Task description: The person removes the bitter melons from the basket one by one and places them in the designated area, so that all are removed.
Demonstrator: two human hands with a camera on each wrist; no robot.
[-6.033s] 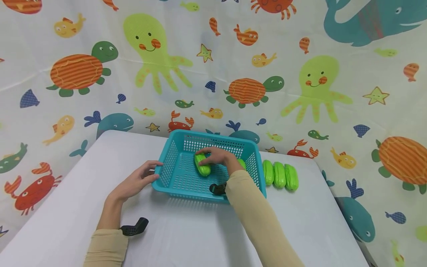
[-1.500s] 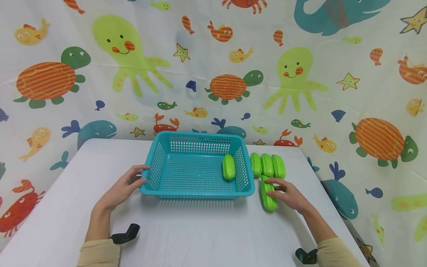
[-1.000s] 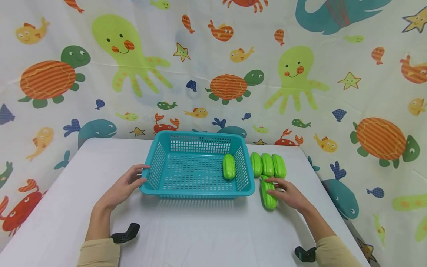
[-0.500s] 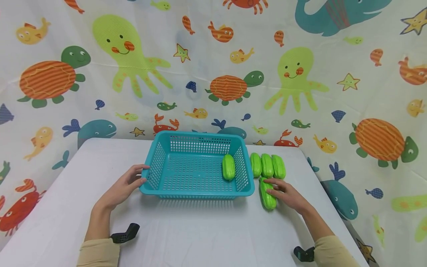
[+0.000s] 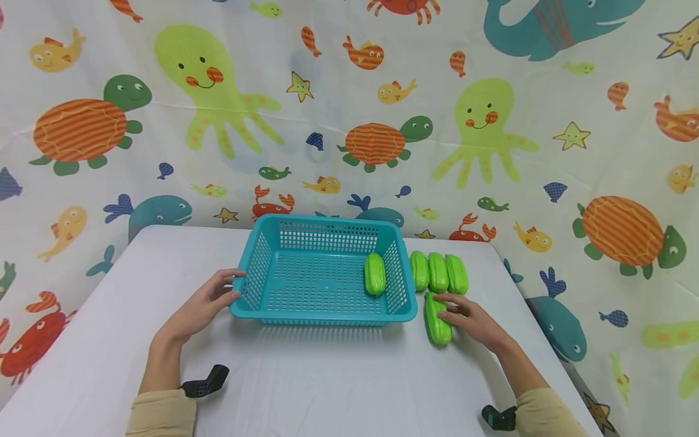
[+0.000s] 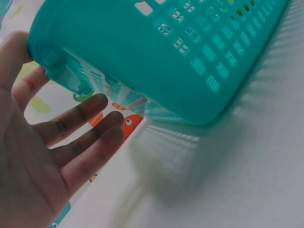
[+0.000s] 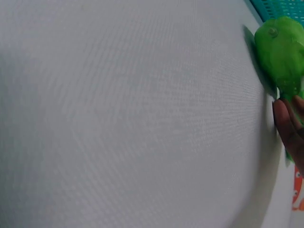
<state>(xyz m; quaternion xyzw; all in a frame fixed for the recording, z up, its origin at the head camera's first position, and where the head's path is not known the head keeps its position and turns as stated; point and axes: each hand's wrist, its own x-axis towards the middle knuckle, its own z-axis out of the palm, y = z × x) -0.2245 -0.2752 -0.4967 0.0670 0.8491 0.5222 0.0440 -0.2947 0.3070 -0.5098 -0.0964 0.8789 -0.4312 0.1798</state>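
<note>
A teal mesh basket (image 5: pixel 322 315) stands on the white table. My left hand (image 5: pixel 198 305) pinches its left rim between thumb and index finger; in the left wrist view the other fingers (image 6: pixel 90 154) spread loosely below the rim. My right hand (image 5: pixel 474 318) holds a bright green, ridged toy cucumber (image 5: pixel 438 331) on the table right of the basket, fingers over its far end and thumb on its side. At the right wrist view's edge, the cucumber's rounded end (image 7: pixel 280 47) and some fingertips (image 7: pixel 283 116) show. A similar cucumber (image 5: pixel 374 274) lies inside the basket, near its right wall.
Three more green cucumbers (image 5: pixel 438 272) lie side by side behind the held one, close to the basket's right wall. A curtain (image 5: pixel 338 79) printed with sea animals hangs behind the table (image 5: pixel 327 388). Both wrists carry a small black device.
Six seconds ago my right hand held a cucumber inside the basket; now it holds one on the table at right. Over the last second that cucumber shifts only slightly. The left hand stays at the rim.
</note>
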